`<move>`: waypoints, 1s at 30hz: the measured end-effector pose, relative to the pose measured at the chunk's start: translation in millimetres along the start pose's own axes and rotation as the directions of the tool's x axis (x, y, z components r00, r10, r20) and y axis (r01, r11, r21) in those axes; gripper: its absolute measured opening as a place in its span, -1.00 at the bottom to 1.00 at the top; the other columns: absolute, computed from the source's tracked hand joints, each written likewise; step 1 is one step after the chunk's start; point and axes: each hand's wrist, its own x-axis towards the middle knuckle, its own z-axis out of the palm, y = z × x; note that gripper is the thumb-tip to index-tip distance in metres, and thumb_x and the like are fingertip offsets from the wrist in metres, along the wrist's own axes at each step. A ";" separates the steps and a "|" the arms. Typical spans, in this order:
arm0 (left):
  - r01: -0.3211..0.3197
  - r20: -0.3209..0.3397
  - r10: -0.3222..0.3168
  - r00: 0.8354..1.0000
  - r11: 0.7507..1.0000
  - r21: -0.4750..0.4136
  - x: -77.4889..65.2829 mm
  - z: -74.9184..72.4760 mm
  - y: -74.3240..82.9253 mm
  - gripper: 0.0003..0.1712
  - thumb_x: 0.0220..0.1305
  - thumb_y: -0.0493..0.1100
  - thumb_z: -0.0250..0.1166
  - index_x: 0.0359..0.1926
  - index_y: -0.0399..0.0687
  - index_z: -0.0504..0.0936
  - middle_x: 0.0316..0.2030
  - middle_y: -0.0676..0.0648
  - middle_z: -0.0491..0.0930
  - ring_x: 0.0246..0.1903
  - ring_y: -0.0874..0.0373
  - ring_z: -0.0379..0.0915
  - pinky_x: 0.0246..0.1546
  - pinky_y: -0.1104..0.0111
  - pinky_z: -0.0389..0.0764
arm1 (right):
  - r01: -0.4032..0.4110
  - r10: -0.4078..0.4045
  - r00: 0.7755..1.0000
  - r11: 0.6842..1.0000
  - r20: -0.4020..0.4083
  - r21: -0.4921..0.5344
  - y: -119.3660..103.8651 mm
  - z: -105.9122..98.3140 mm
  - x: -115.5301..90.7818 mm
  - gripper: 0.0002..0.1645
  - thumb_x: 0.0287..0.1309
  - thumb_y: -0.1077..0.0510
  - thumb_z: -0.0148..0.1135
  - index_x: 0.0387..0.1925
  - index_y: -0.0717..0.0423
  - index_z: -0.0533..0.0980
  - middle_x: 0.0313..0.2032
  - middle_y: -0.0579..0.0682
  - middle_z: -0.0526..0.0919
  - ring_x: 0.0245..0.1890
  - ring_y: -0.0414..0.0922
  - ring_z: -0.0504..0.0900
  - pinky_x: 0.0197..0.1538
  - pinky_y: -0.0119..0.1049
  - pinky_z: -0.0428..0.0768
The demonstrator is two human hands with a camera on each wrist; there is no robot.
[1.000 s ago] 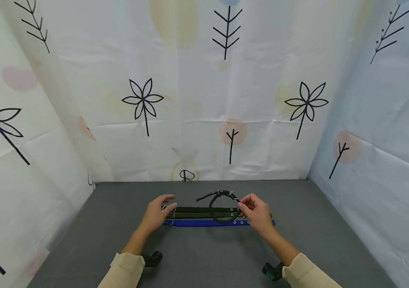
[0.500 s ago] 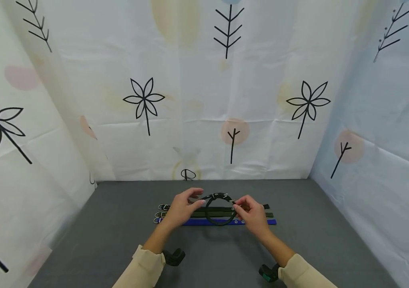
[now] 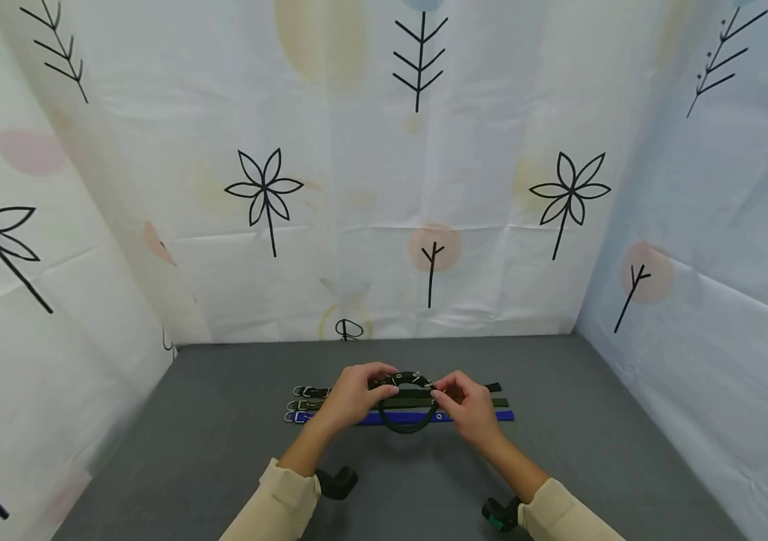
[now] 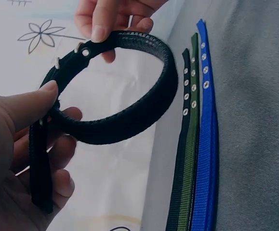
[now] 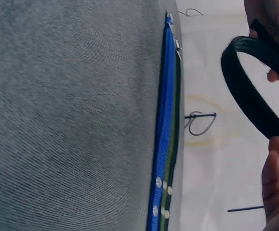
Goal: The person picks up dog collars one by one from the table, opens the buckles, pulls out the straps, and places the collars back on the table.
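A black dog collar (image 4: 129, 127), fastened into a loop, is held up between both hands over the table. With thumb and fingers, the left hand (image 3: 353, 398) pinches it beside the buckle, and its loose strap end hangs along the fingers in the left wrist view. Opposite, the right hand (image 3: 468, 409) pinches the collar near a metal eyelet. Below and behind the loop, three more collars lie flat side by side: a blue one (image 3: 506, 415) nearest, a green one (image 3: 500, 403) in the middle, and a black one (image 3: 494, 388) farthest. Their buckles point left, their punched ends right.
A grey cloth-covered table (image 3: 397, 496) runs back to a white patterned curtain (image 3: 357, 173), with more curtain on both sides. Dark wrist-worn camera mounts (image 3: 337, 482) jut inward from both cream sleeves (image 3: 272, 500).
The left hand has moved right, from the buckle ends of the lying collars to the held black collar, and now grips it. The right hand keeps its pinch, and the loop has dipped slightly.
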 end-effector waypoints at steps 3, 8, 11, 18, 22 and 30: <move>-0.032 -0.024 0.033 0.999 0.999 0.040 -1.4 1.2 2.2 -0.68 0.29 -0.07 0.33 0.06 0.05 0.64 -0.17 0.11 0.66 -0.21 0.21 0.56 -0.23 0.27 0.55 | -0.014 0.014 1.000 0.999 0.009 -0.048 10.7 -1.5 1.0 -0.86 0.08 0.41 0.36 -0.35 0.20 0.57 -0.49 0.02 0.60 -0.62 -0.22 0.52 -0.53 -0.38 0.52; -0.098 -0.052 0.109 0.993 0.980 0.176 -4.0 2.9 8.3 -0.71 0.26 -0.06 0.35 0.00 0.08 0.67 -0.17 0.11 0.68 -0.27 0.25 0.58 -0.27 0.31 0.57 | 0.059 -0.051 0.997 0.990 0.065 -0.130 19.4 -1.9 8.4 -0.78 0.06 0.26 0.43 -0.22 0.05 0.61 -0.43 -0.06 0.56 -0.68 -0.36 0.28 -0.61 -0.40 0.35; -0.136 -0.048 0.152 0.987 0.961 0.240 -5.3 4.7 12.2 -0.71 0.25 -0.05 0.36 -0.01 0.06 0.68 -0.16 0.10 0.68 -0.28 0.25 0.58 -0.30 0.34 0.56 | 0.197 -0.170 0.974 0.961 0.147 -0.194 18.1 0.6 14.8 -0.70 0.04 0.24 0.45 -0.14 0.08 0.61 -0.25 -0.04 0.60 -0.64 -0.38 0.28 -0.57 -0.43 0.36; -0.168 -0.066 0.191 0.979 0.951 0.258 -8.6 10.8 14.1 -0.72 0.21 -0.11 0.40 -0.04 0.01 0.69 -0.15 0.06 0.69 -0.24 0.22 0.61 -0.27 0.35 0.58 | 0.407 -0.347 0.907 0.870 0.240 -0.278 15.8 7.1 18.9 -0.67 -0.05 0.29 0.48 -0.17 0.12 0.64 -0.24 -0.07 0.57 -0.54 -0.35 0.35 -0.48 -0.49 0.41; -0.153 -0.098 0.180 0.979 0.959 0.237 -11.1 15.0 13.1 -0.71 0.22 -0.03 0.39 -0.06 0.03 0.69 -0.18 0.09 0.69 -0.27 0.24 0.60 -0.28 0.35 0.58 | 0.371 -0.325 0.922 0.898 0.213 -0.237 13.4 7.6 17.3 -0.70 -0.06 0.33 0.48 -0.21 0.13 0.64 -0.25 -0.08 0.56 -0.52 -0.35 0.33 -0.47 -0.47 0.39; -0.102 -0.185 0.136 0.973 0.978 0.182 -15.1 21.6 16.9 -0.76 0.30 0.05 0.30 -0.11 0.07 0.67 -0.30 0.10 0.67 -0.45 0.32 0.50 -0.42 0.38 0.51 | 0.303 -0.281 0.947 0.942 0.155 -0.144 11.1 8.1 18.0 -0.76 0.01 0.36 0.42 -0.23 0.14 0.64 -0.25 -0.05 0.57 -0.53 -0.33 0.38 -0.48 -0.44 0.44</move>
